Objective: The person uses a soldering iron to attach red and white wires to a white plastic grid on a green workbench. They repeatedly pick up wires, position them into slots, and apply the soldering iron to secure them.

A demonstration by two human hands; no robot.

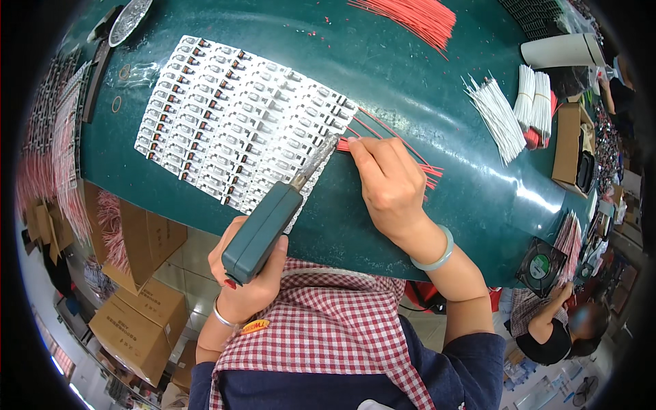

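A dark green soldering gun (pixel 263 232) is in my left hand (pixel 249 273), its fingers wrapped round the handle. The long metal tip points away and to the right, over the right side of a white sheet (pixel 246 116) of small parts in rows, some of them orange-brown and black. My right hand (pixel 391 181) pinches a thin red wire (pixel 344 145) beside the tip, at the sheet's right edge. Several more red wires (pixel 396 133) lie by this hand, some reaching the edge. Whether the tip touches the wire is hard to make out.
Red wires (pixel 417 20) lie in a heap at the table's far side. Bundles of white wires (pixel 497 119) are to the right, near a cardboard box (pixel 574 147). A metal dish (pixel 130 20) stands far left. Cartons (pixel 140 328) are at lower left. Another person (pixel 547 335) sits at lower right.
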